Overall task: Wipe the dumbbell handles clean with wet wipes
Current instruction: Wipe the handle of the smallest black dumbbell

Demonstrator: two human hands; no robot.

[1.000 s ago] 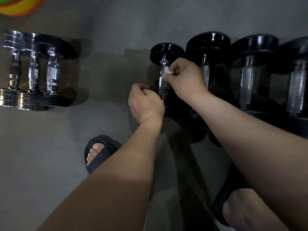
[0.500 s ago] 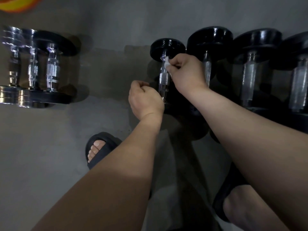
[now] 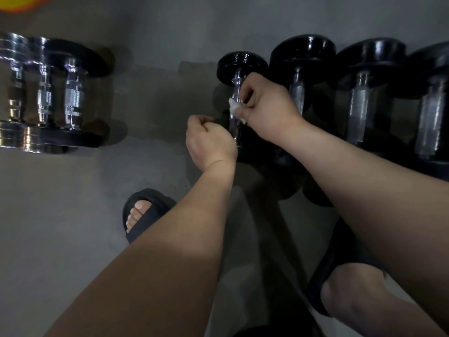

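In the head view, the wet wipe [image 3: 235, 108] is seen bunched and pinched in the curled fingers of the right hand [image 3: 267, 110]. It is pressed against the upper part of the handle [image 3: 236, 133] of the leftmost black dumbbell [image 3: 241, 65], which lies at the end of a row. The left hand [image 3: 209, 142] is closed into a fist just beside the handle's lower end; whether anything is held in it cannot be told. As only a small wad is in contact, the underside of the handle could be missed, and the dumbbell could be rolled if it is not steadied. Knuckles could be knocked against the neighbouring dumbbell [image 3: 301, 52], set just beside on the right. Open floor [image 3: 73, 215] is offered to the left, as far as the chrome dumbbells [image 3: 73, 98], well apart. A slippered foot [image 3: 145, 215] is planted near, below the hands.
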